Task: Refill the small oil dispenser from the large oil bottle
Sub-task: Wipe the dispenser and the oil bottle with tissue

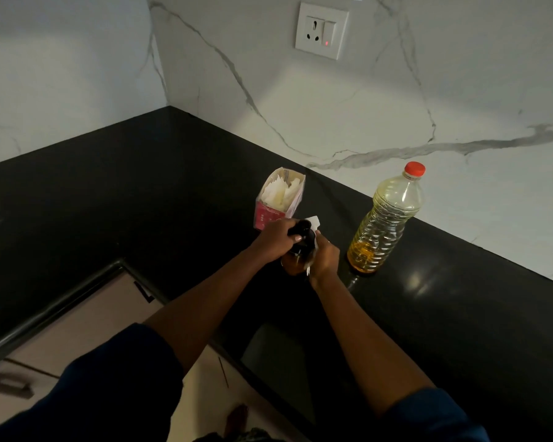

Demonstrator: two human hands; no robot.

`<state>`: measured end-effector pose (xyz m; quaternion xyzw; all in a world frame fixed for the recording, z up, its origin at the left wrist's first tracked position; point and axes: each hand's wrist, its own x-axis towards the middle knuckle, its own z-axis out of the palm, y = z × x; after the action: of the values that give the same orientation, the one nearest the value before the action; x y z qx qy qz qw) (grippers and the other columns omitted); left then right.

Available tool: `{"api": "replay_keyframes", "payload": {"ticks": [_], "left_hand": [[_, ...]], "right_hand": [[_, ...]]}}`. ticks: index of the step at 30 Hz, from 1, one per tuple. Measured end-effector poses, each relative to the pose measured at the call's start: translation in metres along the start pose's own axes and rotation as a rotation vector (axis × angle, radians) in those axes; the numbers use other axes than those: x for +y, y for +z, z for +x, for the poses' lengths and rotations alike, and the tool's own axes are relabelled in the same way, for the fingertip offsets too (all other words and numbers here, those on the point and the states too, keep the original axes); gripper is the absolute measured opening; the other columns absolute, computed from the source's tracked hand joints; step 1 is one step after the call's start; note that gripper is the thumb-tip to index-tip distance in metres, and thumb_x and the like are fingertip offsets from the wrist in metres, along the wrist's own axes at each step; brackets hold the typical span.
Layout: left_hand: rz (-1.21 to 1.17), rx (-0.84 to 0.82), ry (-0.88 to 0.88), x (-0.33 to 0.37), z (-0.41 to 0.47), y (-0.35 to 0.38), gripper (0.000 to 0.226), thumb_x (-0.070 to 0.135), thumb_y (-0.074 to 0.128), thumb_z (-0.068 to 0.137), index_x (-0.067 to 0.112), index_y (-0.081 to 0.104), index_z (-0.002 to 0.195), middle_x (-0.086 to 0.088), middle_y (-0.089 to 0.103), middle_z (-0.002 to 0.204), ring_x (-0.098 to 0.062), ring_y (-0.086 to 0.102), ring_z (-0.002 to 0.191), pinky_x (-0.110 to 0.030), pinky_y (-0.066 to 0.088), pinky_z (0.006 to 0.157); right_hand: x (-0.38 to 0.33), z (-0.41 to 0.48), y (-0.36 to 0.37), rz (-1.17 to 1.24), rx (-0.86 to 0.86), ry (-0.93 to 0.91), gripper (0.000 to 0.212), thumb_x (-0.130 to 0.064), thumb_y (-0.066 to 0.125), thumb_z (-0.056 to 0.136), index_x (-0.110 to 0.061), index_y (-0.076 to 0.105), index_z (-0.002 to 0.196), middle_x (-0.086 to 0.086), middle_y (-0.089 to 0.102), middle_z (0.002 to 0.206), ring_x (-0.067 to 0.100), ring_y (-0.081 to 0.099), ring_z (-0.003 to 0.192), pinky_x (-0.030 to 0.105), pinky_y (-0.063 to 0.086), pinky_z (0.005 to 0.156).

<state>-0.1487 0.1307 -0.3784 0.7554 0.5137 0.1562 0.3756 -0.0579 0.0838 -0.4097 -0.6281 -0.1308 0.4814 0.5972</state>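
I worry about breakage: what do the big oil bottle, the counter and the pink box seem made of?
Large oil bottle: clear plastic, probably; ribbed see-through walls, red cap. Counter: polished black stone, seemingly; glossy reflections. Pink box: printed cardboard, by its creased open top.

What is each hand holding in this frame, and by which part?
The left hand grips the small oil dispenser by its black top; the right hand holds its lower body with a white tissue.

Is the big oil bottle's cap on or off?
On: the red cap sits atop the upright large oil bottle.
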Motion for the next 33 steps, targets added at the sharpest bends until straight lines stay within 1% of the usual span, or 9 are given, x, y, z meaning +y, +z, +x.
{"api": "replay_keyframes", "payload": {"ticks": [4,7,12,14,18,20,24,28,33], "left_hand": [[-0.027,-0.002,-0.004,-0.002,0.000,0.001,0.043,0.011,0.051,0.093,0.012,0.042,0.135,-0.009,0.049,0.136,-0.023,0.043,0.130,-0.035,0.037,0.105],[-0.051,-0.016,-0.008,-0.005,0.001,-0.005,0.043,0.012,0.056,0.090,0.011,0.043,0.131,-0.011,0.048,0.136,-0.025,0.045,0.128,-0.039,0.039,0.106],[0.024,-0.064,0.024,-0.003,0.004,-0.012,0.042,0.011,0.056,0.090,0.010,0.046,0.131,-0.011,0.054,0.131,-0.025,0.050,0.124,-0.038,0.042,0.104],[0.031,-0.080,0.037,-0.002,0.005,-0.014,0.041,0.008,0.054,0.091,0.010,0.047,0.131,-0.011,0.054,0.130,-0.024,0.051,0.123,-0.038,0.043,0.103],[0.011,-0.092,0.074,-0.003,0.004,-0.017,0.041,0.002,0.052,0.091,0.008,0.048,0.131,-0.013,0.056,0.129,-0.024,0.052,0.122,-0.033,0.044,0.100],[0.000,-0.077,0.080,-0.005,0.003,-0.016,0.041,0.002,0.052,0.091,0.008,0.048,0.131,-0.013,0.056,0.128,-0.024,0.053,0.122,-0.034,0.045,0.100],[0.027,0.067,0.090,-0.006,0.000,-0.009,0.036,0.007,0.054,0.090,0.007,0.053,0.126,-0.011,0.060,0.124,-0.022,0.055,0.119,-0.028,0.042,0.098],[0.006,0.263,0.066,-0.004,-0.008,-0.001,0.024,0.012,0.056,0.090,0.006,0.060,0.113,-0.009,0.065,0.112,-0.018,0.061,0.107,-0.017,0.041,0.083],[0.139,0.325,0.013,0.004,-0.008,0.010,0.022,0.015,0.048,0.095,0.012,0.059,0.113,-0.006,0.064,0.111,-0.016,0.061,0.102,-0.021,0.045,0.082]], "right_hand": [[0.024,-0.009,-0.003,0.041,0.081,0.046,0.031,-0.034,0.048,0.093,-0.014,0.070,0.100,0.012,0.070,0.103,0.020,0.067,0.084,0.032,0.055,0.066],[0.036,-0.016,-0.003,0.092,0.161,0.050,0.020,-0.030,0.056,0.089,-0.015,0.069,0.090,0.006,0.069,0.095,0.023,0.066,0.091,0.040,0.054,0.087],[0.030,-0.023,-0.001,0.047,0.190,-0.084,0.033,-0.020,0.057,0.091,-0.007,0.061,0.122,0.004,0.065,0.112,0.019,0.062,0.103,0.036,0.049,0.096],[0.021,-0.021,0.000,-0.009,0.183,-0.155,0.033,-0.020,0.055,0.093,-0.006,0.060,0.123,0.008,0.066,0.115,0.017,0.063,0.100,0.032,0.050,0.092],[0.003,-0.007,0.002,-0.094,0.100,-0.136,0.028,-0.025,0.051,0.095,-0.007,0.067,0.108,0.006,0.068,0.099,0.009,0.061,0.077,0.023,0.049,0.068],[-0.004,-0.001,0.004,-0.150,0.040,-0.098,0.026,-0.027,0.048,0.095,-0.011,0.068,0.096,0.008,0.068,0.099,0.012,0.062,0.078,0.028,0.051,0.070],[-0.007,0.007,0.005,-0.211,-0.001,-0.080,0.028,-0.029,0.043,0.096,-0.014,0.066,0.099,0.010,0.066,0.107,0.017,0.061,0.089,0.037,0.050,0.089],[0.003,-0.001,0.009,-0.182,0.127,-0.102,0.035,-0.034,0.043,0.098,-0.007,0.063,0.107,0.011,0.066,0.106,0.021,0.063,0.094,0.033,0.051,0.084],[0.028,-0.018,0.023,-0.044,0.266,-0.050,0.037,-0.037,0.043,0.097,-0.008,0.064,0.104,0.005,0.065,0.096,0.023,0.065,0.092,0.040,0.056,0.083]]}}
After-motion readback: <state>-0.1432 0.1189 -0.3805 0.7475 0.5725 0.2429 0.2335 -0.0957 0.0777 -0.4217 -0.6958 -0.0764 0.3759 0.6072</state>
